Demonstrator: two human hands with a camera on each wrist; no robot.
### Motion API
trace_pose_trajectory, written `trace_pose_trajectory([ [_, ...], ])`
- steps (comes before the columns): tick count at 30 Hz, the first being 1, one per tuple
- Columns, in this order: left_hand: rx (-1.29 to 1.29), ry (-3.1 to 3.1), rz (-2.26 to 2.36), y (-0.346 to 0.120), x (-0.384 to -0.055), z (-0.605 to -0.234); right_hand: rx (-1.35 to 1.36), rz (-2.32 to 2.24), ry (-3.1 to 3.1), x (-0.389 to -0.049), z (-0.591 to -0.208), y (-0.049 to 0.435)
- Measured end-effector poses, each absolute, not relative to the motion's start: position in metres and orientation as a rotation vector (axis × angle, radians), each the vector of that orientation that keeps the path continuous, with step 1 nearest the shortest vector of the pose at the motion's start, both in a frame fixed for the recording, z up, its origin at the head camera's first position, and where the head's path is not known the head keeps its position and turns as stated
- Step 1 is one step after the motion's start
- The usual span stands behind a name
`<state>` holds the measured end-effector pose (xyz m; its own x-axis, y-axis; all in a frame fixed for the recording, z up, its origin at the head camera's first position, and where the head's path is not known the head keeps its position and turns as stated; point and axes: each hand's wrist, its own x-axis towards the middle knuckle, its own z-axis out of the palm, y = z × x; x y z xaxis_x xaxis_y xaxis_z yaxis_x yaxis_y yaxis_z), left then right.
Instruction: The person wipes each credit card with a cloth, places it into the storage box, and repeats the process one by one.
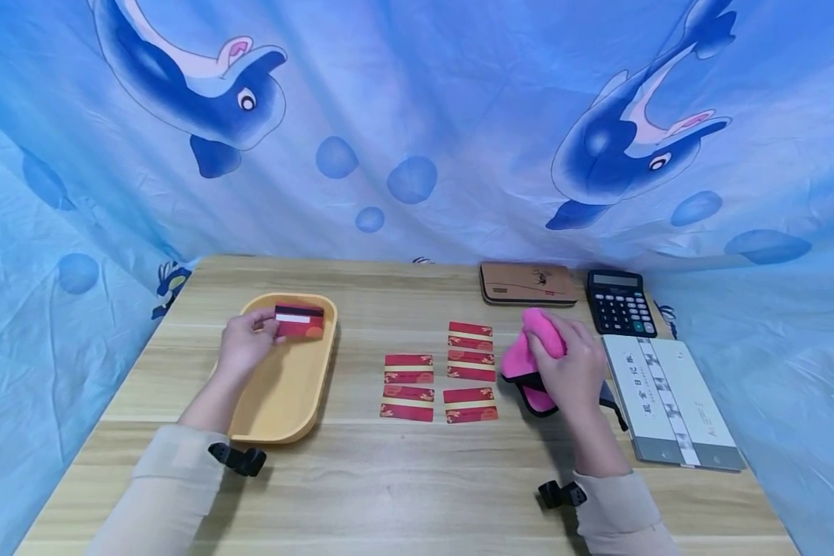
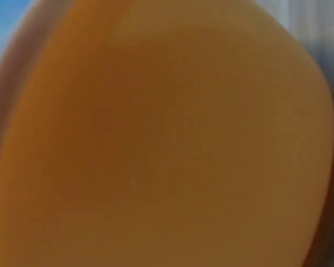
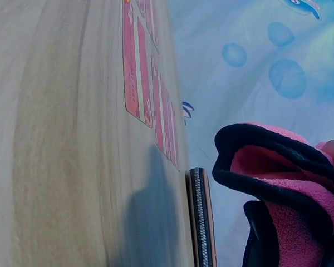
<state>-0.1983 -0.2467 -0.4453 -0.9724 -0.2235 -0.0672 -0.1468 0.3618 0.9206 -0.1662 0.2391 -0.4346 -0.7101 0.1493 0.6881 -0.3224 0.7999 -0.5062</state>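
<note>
Over the tray [image 1: 278,401], left grip [image 1: 245,341] pinches a red card [image 1: 299,329] by its left end — long axis running rightward from there. Right grip [image 1: 575,367] clutches a pink cloth [image 1: 517,359] — laid-out cards [image 1: 470,365] sit just left of it, well right of the other.

**Pinching at left, gripping at right**

Extends left forearm [image 1: 208,409] up and rightward from the lower left of the frame. Pinches with left hand [image 1: 245,344], left of centre, fingertips drawn in. Slants right forearm [image 1: 598,440] up and leftward from the lower right. Grips with right hand [image 1: 575,371], right of centre, thumb [image 1: 540,357] toward the left of the frame.
</note>
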Motion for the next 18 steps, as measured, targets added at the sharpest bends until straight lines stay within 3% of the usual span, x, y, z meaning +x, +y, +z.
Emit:
trace_pose_trajectory([
  [18, 0.261, -3.025, -1.203, -0.2485, -0.1963, -0.4417, 0.159, 0.803, -2.248, -0.1662, -0.4346, 0.2402],
])
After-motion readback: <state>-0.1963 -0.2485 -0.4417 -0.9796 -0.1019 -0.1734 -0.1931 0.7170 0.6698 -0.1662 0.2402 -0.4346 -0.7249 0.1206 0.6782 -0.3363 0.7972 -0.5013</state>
